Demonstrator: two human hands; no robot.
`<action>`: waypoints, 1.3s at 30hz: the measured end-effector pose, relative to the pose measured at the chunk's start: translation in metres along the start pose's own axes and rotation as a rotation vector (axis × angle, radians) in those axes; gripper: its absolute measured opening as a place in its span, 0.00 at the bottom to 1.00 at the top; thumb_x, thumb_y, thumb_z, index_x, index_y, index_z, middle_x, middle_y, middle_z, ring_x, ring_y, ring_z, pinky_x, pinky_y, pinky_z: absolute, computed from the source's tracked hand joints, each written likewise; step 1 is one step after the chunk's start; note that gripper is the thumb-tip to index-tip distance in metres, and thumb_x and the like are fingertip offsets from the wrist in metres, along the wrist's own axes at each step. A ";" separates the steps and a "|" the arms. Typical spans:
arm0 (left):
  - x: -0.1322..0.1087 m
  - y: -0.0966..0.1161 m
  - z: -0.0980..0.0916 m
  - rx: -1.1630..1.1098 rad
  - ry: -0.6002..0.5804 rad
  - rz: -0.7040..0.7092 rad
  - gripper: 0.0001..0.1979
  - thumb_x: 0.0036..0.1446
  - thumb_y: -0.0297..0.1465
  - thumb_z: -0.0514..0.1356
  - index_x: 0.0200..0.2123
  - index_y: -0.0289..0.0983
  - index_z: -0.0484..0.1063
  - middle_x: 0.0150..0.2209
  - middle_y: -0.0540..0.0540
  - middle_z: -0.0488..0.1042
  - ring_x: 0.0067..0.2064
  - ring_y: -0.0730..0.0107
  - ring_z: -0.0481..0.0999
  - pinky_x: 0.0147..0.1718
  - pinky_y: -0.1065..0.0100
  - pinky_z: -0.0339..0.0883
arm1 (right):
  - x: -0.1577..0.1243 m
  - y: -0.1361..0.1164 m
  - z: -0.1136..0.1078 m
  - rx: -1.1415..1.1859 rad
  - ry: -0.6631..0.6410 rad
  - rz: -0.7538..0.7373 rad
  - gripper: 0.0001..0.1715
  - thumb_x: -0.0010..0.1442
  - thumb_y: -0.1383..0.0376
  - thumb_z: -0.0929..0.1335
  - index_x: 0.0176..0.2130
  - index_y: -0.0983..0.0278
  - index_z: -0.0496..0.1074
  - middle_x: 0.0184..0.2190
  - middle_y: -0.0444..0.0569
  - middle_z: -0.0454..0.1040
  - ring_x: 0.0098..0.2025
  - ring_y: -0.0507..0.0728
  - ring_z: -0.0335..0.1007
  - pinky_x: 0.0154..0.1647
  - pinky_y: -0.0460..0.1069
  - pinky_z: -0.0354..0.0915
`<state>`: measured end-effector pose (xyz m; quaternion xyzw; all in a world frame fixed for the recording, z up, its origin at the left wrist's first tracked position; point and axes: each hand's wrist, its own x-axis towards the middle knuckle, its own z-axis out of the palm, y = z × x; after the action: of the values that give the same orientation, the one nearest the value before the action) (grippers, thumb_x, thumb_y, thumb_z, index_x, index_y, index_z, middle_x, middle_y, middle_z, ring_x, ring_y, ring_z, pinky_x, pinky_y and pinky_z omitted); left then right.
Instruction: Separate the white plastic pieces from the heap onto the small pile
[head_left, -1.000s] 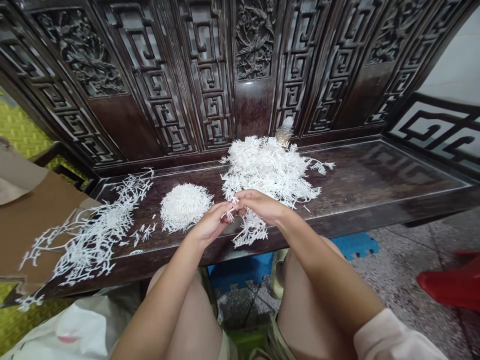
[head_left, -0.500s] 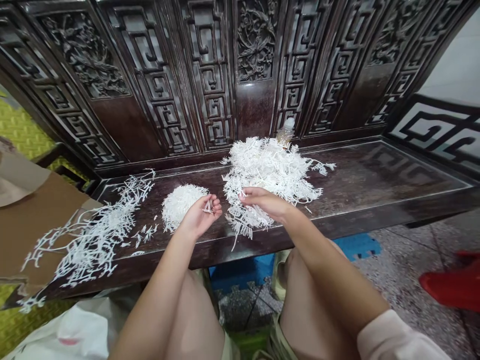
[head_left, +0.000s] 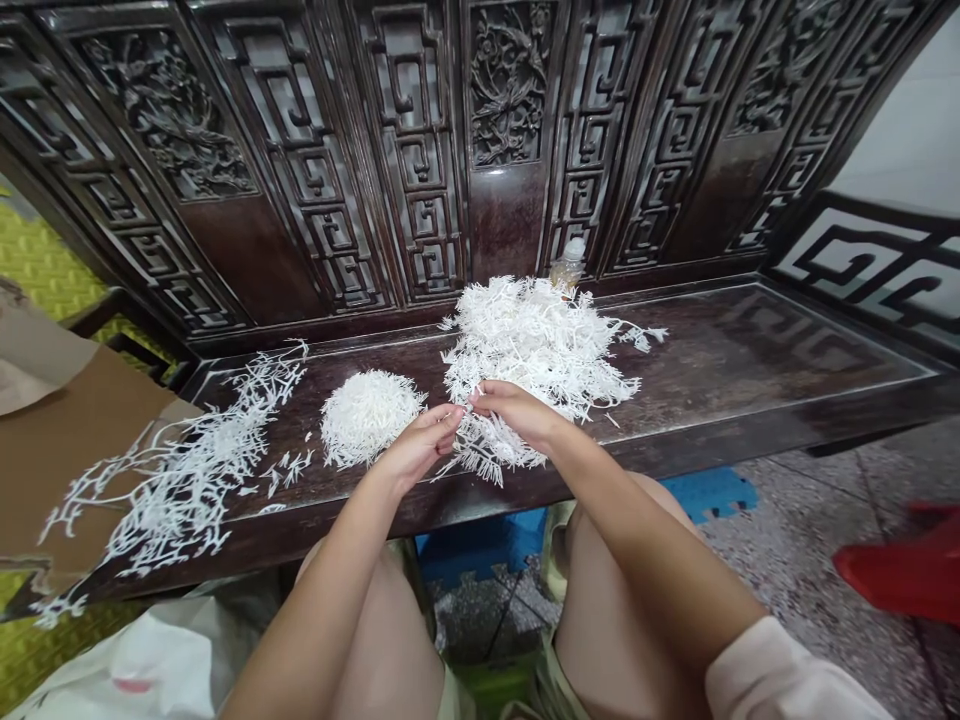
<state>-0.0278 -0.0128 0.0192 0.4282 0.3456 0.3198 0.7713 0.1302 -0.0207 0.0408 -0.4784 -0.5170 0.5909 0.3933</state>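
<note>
My left hand (head_left: 422, 446) and my right hand (head_left: 519, 410) meet at the fingertips in front of the large heap of white branched plastic sprigs (head_left: 540, 335). Between the pinched fingers shows a white plastic sprig (head_left: 469, 404), mostly covered by them. Inside the left hand, the curled fingers hide the palm. A smaller rounded pile of short white plastic pieces (head_left: 367, 415) lies just left of that hand. Bare, thin white branched stems (head_left: 199, 470) are tangled further left, with a few loose bits beside them.
Everything lies on a dark wooden bench (head_left: 720, 350) with a carved lattice back. A clear bottle (head_left: 568, 266) stands behind the large heap. Brown cardboard (head_left: 90, 440) is at the left end, a white bag (head_left: 157, 650) below it. Something red (head_left: 892, 565) is on the floor at right.
My left hand has moved right and turned over, from an upturned palm holding small white pieces to a pinch touching my right fingertips. My right hand has shifted slightly left.
</note>
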 end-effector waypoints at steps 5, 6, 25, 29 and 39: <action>0.002 -0.003 0.005 0.121 0.063 0.044 0.14 0.44 0.38 0.60 0.29 0.32 0.67 0.20 0.55 0.53 0.20 0.84 0.48 0.19 0.75 0.42 | -0.002 -0.001 0.002 0.021 0.002 -0.011 0.13 0.45 0.60 0.66 0.22 0.65 0.59 0.19 0.39 0.58 0.24 0.48 0.52 0.31 0.46 0.49; 0.002 -0.004 0.005 0.116 0.067 0.051 0.13 0.45 0.38 0.60 0.28 0.33 0.67 0.21 0.54 0.54 0.20 0.84 0.49 0.20 0.75 0.43 | -0.001 -0.001 0.002 0.026 0.003 -0.018 0.13 0.45 0.60 0.66 0.22 0.65 0.59 0.19 0.39 0.58 0.24 0.48 0.52 0.31 0.46 0.49; 0.016 -0.012 0.022 0.182 0.247 0.256 0.08 0.48 0.33 0.53 0.22 0.36 0.57 0.19 0.55 0.50 0.21 0.80 0.49 0.22 0.74 0.46 | 0.005 0.002 0.014 -0.526 0.393 -0.305 0.06 0.49 0.67 0.61 0.23 0.63 0.57 0.19 0.42 0.59 0.25 0.50 0.53 0.28 0.46 0.49; 0.000 -0.006 0.021 0.220 0.314 0.353 0.09 0.48 0.31 0.52 0.20 0.36 0.56 0.18 0.54 0.51 0.22 0.79 0.52 0.23 0.74 0.48 | 0.009 -0.001 -0.018 -0.544 0.608 -0.192 0.06 0.49 0.69 0.60 0.23 0.63 0.56 0.20 0.44 0.58 0.26 0.52 0.52 0.28 0.47 0.47; 0.007 0.009 -0.005 -0.404 0.173 -0.021 0.03 0.44 0.28 0.51 0.22 0.34 0.60 0.21 0.49 0.59 0.22 0.78 0.60 0.22 0.73 0.56 | 0.011 0.001 -0.023 -0.102 0.291 0.004 0.14 0.48 0.57 0.64 0.21 0.64 0.60 0.21 0.44 0.65 0.27 0.50 0.57 0.33 0.47 0.52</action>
<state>-0.0291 -0.0010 0.0234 0.2324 0.3439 0.4099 0.8122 0.1504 -0.0051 0.0384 -0.5792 -0.4830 0.4892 0.4380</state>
